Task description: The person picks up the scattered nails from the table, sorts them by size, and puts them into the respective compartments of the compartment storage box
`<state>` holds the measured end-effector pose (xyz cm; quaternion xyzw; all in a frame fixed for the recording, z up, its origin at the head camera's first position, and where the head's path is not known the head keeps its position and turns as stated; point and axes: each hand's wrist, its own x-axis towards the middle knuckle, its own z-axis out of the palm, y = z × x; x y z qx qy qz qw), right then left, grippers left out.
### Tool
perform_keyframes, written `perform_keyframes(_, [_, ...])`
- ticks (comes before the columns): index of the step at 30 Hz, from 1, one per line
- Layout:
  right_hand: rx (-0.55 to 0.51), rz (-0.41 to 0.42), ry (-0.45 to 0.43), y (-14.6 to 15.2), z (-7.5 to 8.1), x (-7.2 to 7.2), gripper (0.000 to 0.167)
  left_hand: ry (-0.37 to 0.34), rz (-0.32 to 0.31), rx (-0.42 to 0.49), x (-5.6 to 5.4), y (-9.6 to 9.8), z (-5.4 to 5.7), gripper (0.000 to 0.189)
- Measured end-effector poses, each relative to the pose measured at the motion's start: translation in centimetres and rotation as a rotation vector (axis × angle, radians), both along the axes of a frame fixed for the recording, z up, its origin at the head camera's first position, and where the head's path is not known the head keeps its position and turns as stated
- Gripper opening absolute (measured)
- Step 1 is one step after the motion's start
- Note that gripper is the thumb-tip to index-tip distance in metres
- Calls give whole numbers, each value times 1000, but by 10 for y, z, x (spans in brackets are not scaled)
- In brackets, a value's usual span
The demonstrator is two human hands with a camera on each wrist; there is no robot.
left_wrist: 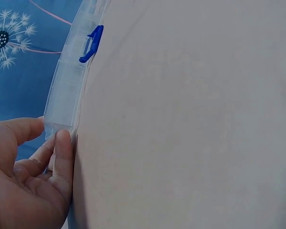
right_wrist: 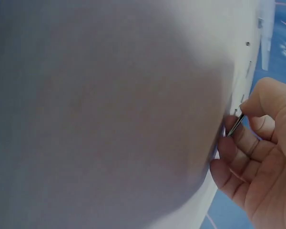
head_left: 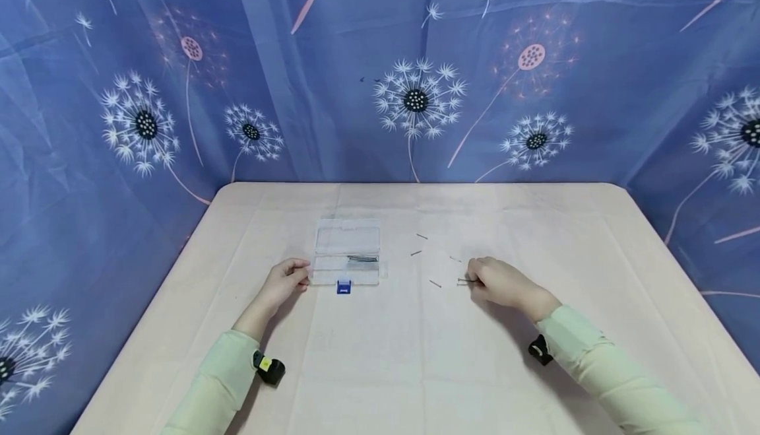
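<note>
A clear plastic box (head_left: 347, 240) with its lid raised lies on the table, a blue latch (head_left: 344, 287) at its front. Inside, several thin nails (head_left: 362, 259) lie in a right-hand section. My left hand (head_left: 284, 283) holds the box by its left end, thumb and fingers at the corner in the left wrist view. My right hand (head_left: 499, 281) pinches nails (right_wrist: 236, 125) between thumb and fingers, close to the tabletop; their exact number is hard to tell. Left of that hand, loose nails lie apart, one nearer (head_left: 435, 284) and others farther back (head_left: 422, 236).
A pale cloth covers the table (head_left: 368, 369). Behind it and at both sides hangs a blue curtain (head_left: 332, 92) printed with dandelions. Each wrist wears a small black camera, such as the left one (head_left: 272, 372).
</note>
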<state>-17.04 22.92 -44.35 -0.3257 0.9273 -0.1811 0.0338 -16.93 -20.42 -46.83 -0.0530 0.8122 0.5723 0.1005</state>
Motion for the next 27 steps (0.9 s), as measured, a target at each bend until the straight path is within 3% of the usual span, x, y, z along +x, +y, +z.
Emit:
perform_keyframes(6, [-196,-48,-175,3,-3,-1,8,-1,-3,-3,0,-1,0,33])
perform_keyframes(14, [-421,-130,-324,3,-8,-2,5,-3,12,-3,0,1,1,33])
perform_keyframes(20, [-581,-157,-479,-5,-6,1,12,-12,21,0,0,1,1,33])
perform_keyframes(27, [-686,-207,-541,-22,-5,7,17,-17,18,-1,-1,0,0,33])
